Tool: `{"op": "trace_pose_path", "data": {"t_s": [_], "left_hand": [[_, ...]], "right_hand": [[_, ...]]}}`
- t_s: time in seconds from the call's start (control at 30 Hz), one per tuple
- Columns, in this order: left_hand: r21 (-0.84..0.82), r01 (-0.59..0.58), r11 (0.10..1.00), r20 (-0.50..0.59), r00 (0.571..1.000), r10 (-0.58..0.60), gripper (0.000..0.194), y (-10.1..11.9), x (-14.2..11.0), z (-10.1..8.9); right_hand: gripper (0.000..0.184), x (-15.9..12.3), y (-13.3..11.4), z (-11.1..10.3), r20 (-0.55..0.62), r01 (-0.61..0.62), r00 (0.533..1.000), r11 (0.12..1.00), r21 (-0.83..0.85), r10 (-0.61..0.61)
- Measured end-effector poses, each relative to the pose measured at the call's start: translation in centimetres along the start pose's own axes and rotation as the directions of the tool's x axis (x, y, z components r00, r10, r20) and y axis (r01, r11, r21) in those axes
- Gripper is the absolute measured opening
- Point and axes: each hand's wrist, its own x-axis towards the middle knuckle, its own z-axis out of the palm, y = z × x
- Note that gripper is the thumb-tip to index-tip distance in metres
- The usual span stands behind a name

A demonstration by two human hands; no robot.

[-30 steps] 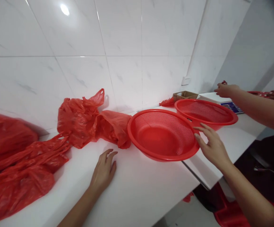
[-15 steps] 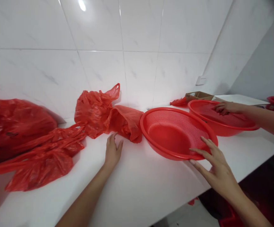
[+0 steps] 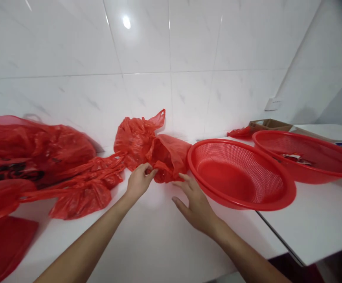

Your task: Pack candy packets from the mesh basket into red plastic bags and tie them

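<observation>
- The left hand (image 3: 140, 182) had been brought forward to the gaping red plastic bag (image 3: 175, 151), and the right hand (image 3: 196, 204) had been shifted off the rim of the nearer red colander (image 3: 259, 182) towards the same bag.
- The gaping bag was set on the white bench (image 3: 147, 243), just ahead of both hands, with the handled red plastic bag (image 3: 134, 137) on its left and the nearer colander on its right.
- Its mouth was turned towards the near left; its long axis, as far as could be judged, was slanted from there to the far right.
- The left hand was the nearer: its grip was closed, thumb and finger being pinched on the crumpled near lip of the mouth.
- The right grip was held apart, thumb well clear of the fingers; its fingertips were placed at the bag's near right edge, though whether the film was touched could not be told.
- The near lip was thus flanked by both hands.
</observation>
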Motion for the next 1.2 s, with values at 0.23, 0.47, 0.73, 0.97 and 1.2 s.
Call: {"op": "trace_pose_path", "data": {"t_s": [0.23,0.47,0.73,0.97,1.2], "left_hand": [[-0.174,0.171,0.970,0.104,0.982,-0.155,0.039,-2.3,-4.2,-4.2],[-0.358,0.364,0.860,0.360,0.904,-0.233,0.041,-0.7,-8.1,-3.1],[0.027,0.186,0.982,0.191,0.964,-0.188,0.038,-3.6,-9.7,-11.1],[0.258,0.347,0.902,0.076,0.923,-0.377,0.042,-5.6,-11.0,-16.8],[0.190,0.055,0.980,0.327,0.938,-0.116,0.043,5.5,-12.1,-7.7]], "right_hand": [[0.055,3.3,3.5,3.8,0.040,-0.228,0.972,0.969,-0.096,0.233],[0.039,-0.1,-1.9,5.5,0.096,-0.059,0.995,0.897,0.438,0.019],[0.028,1.0,1.1,4.3,0.089,-0.325,0.907,0.549,0.770,0.412],[0.028,1.4,1.8,3.3,0.044,-0.288,0.870,0.434,0.854,0.491],[0.028,0.2,-0.2,3.6,0.307,-0.348,0.935,0.295,0.890,0.177]]}}
